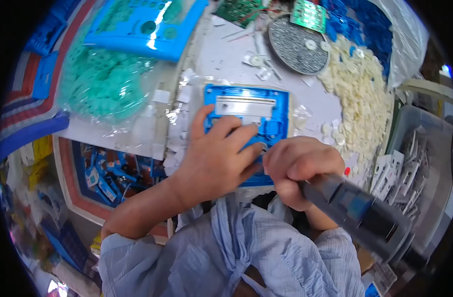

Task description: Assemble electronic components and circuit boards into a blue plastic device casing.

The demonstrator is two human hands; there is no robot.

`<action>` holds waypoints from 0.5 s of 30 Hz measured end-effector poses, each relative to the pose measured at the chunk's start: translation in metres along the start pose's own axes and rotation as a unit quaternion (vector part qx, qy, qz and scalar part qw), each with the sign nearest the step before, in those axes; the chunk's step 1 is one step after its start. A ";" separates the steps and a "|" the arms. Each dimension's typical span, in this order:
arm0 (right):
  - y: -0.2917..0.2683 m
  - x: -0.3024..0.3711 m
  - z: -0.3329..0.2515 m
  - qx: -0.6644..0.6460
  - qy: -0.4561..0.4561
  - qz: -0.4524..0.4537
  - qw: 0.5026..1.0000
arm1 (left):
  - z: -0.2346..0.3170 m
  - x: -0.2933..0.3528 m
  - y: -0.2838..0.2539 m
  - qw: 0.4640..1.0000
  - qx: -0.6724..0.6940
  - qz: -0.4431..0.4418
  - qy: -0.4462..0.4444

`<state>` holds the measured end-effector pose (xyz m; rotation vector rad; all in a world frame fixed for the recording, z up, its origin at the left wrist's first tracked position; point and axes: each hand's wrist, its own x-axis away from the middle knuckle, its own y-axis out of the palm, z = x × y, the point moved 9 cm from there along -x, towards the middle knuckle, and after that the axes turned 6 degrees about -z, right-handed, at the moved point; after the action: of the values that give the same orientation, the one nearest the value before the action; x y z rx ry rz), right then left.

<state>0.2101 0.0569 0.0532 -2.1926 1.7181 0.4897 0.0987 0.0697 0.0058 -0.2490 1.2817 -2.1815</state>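
Observation:
A blue plastic casing [282,110], its inner side up, lies on the worktable in front of me. It has a long silvery strip [246,107] set in its far part. My left hand [214,158] rests across the casing's left side with spread, bent fingers, its fingertips touching the inside. Over the near right part of the casing, my right hand [303,168] is closed around a dark grey tool that looks like an electric screwdriver [360,210]. The tool's body slants toward the lower right; its tip is hidden behind my fist.
A round dish of small screws [298,47] stands beyond the casing, beside a heap of cream plastic pieces [357,94]. Bagged green parts [105,81] lie at left under another blue casing [182,42]. A clear bin [434,133] stands right; an open drawer [83,200] holds blue parts.

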 end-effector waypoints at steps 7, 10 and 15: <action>-0.002 -0.001 0.005 -0.067 -0.030 -0.032 0.997 | 0.003 0.001 -0.002 1.000 0.023 0.012 0.013; -0.022 -0.001 -0.005 -0.142 -0.013 0.033 0.989 | -0.011 0.008 -0.032 0.998 0.037 0.045 0.020; -0.094 0.003 -0.057 -0.034 -0.055 0.118 0.991 | -0.130 0.051 -0.147 0.957 -0.115 0.183 -0.192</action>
<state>0.3060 0.0508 0.1061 -1.9735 1.9352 0.7227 -0.0573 0.1895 0.0561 -0.4630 1.2402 -1.5808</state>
